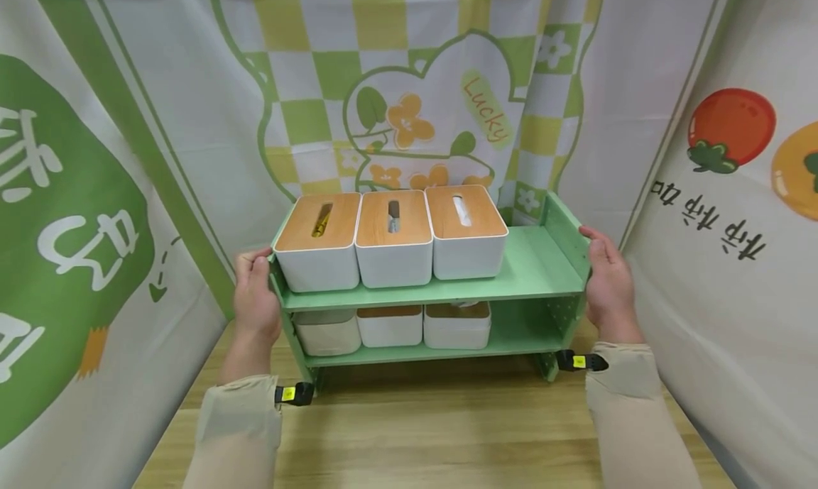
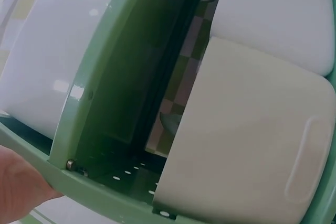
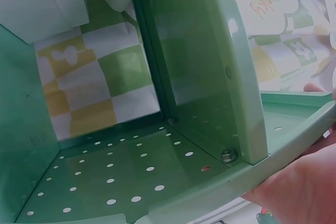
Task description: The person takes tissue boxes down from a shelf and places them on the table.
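Observation:
A green two-tier shelf (image 1: 530, 262) stands before me over the wooden tabletop. My left hand (image 1: 257, 297) grips its left side panel near the upper tier, the thumb toward me. At the other end, my right hand (image 1: 610, 283) grips the right side panel, with fingers wrapped behind its edge in the right wrist view. On the upper tier sit three white tissue boxes with wood-look lids: the left box (image 1: 317, 269), middle box (image 1: 393, 263) and right box (image 1: 469, 256). Beneath them are a cream box (image 1: 327, 336) and two white boxes with brown tops (image 1: 390, 331).
The wooden tabletop (image 1: 409, 432) extends in front of the shelf. Behind hangs a checkered cloth backdrop (image 1: 402, 35), with printed cloth walls on the left (image 1: 185, 311) and right (image 1: 722, 319). Rows of holes run through the shelf's perforated side panel (image 3: 110, 181).

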`<state>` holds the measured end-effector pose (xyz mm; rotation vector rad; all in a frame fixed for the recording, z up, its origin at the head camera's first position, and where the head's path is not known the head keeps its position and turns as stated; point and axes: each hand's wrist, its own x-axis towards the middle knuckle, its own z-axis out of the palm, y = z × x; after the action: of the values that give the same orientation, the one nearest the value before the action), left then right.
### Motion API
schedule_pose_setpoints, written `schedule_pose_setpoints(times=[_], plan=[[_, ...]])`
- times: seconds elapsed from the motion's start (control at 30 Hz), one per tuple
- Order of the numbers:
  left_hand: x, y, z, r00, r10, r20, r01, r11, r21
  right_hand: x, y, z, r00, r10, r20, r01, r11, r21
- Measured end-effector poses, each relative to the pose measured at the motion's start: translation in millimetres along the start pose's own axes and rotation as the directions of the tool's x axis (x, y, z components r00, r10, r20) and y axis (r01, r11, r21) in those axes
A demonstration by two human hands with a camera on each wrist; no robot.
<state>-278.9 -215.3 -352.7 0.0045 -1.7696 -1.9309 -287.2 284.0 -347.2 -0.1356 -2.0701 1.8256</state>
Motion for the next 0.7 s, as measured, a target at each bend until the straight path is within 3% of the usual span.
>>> schedule_pose_setpoints(times=[0.2,0.33,0.43,0.53,0.7], plan=[[1.7,7.3,-7.6,0.997,-0.026,0.076,0.021,0.997,0.071,2,-3,-2,1.0,0.019,-0.005,-0.019,0.999,0.037],[3.9,16.5,-14.3,0.98,-0.118,0.158,0.105,0.991,0.087,2,-7,-7,0.998,0.058,0.006,-0.058,0.997,0.057],[4.4,22.5,-19.6,0.954,-0.186,0.233,0.174,0.982,0.071,0,-9,-9,0.998,0.067,0.021,-0.067,0.998,-0.002],[4.8,26.8,-23.0,0.933,-0.21,0.291,0.202,0.978,0.06,-1,-12,-12,0.997,0.065,0.039,-0.061,0.994,-0.092],[3.8,32.0,-25.3,0.92,-0.249,0.304,0.21,0.965,0.156,-2,-18,-19,0.99,0.098,0.097,-0.072,0.968,-0.239]])
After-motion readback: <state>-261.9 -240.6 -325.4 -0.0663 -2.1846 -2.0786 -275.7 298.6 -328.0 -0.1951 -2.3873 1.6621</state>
